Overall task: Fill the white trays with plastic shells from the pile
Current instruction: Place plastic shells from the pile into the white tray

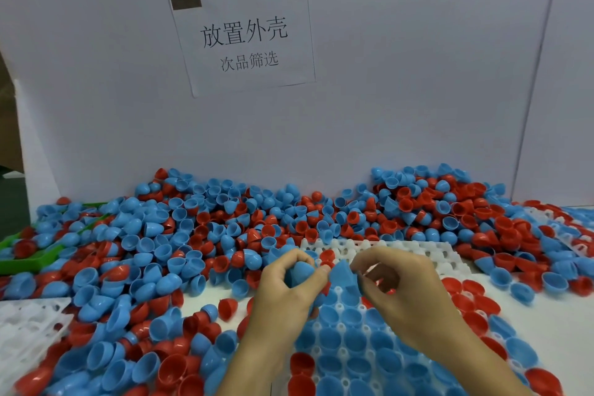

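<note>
Worker's view of a desk heaped with plastic shells. Left of the central white tray (pixel 401 251): a green bin (pixel 38 259) half buried in the pile of red and blue shells (pixel 193 235), and a second white tray (pixel 25 325) at the near edge. Over the central tray's unfilled far rows, the left hand (pixel 286 286) curls its fingers round a blue shell (pixel 300 272), apparently ready for seating; the right hand (pixel 398 289) pinches another blue shell (pixel 342 275) by its rim, probably to orient it cup-up like those already seated nearer the worker. Behind the tray, a paper sign (pixel 244 37) hangs on the white partition.
</note>
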{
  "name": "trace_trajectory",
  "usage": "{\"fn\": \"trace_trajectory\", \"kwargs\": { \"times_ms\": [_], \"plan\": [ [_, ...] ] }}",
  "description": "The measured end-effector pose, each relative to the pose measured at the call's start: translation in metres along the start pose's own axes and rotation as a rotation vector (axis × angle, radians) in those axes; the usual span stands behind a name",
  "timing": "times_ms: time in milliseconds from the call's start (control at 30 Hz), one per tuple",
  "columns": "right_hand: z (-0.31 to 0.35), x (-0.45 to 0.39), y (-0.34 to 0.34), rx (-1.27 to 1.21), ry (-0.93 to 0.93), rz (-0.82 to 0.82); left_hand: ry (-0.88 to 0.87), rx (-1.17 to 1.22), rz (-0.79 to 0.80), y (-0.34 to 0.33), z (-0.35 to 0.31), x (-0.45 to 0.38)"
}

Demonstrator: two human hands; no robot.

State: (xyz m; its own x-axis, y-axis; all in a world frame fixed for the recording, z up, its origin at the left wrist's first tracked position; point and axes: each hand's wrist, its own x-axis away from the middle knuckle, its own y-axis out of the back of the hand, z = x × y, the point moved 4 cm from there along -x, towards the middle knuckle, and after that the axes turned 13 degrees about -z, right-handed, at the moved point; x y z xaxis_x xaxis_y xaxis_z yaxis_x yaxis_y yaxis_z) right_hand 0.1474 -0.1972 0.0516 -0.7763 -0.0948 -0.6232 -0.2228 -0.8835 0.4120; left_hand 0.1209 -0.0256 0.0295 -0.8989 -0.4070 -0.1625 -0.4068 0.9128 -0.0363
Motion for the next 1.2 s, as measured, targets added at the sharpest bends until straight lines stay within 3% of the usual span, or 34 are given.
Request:
{"fn": "trace_trajectory", "kwargs": {
  "times_ms": [500,700,933,1200],
  "plan": [
    [-0.002,0.005,-0.01,0.045,-0.009,-0.208,-0.083,-0.039,0.15,-0.009,-0.006,0.009],
    [-0.007,0.006,-0.012,-0.03,-0.135,-0.151,-0.032,0.014,0.113,-0.009,-0.001,0.006],
    [-0.001,0.008,-0.018,-0.229,-0.245,0.022,-0.105,0.019,0.066,-0.005,0.001,0.0],
    [-0.007,0.01,-0.024,-0.12,-0.323,-0.077,-0.12,0.062,0.066,-0.006,0.0,0.0]
  ]
}}
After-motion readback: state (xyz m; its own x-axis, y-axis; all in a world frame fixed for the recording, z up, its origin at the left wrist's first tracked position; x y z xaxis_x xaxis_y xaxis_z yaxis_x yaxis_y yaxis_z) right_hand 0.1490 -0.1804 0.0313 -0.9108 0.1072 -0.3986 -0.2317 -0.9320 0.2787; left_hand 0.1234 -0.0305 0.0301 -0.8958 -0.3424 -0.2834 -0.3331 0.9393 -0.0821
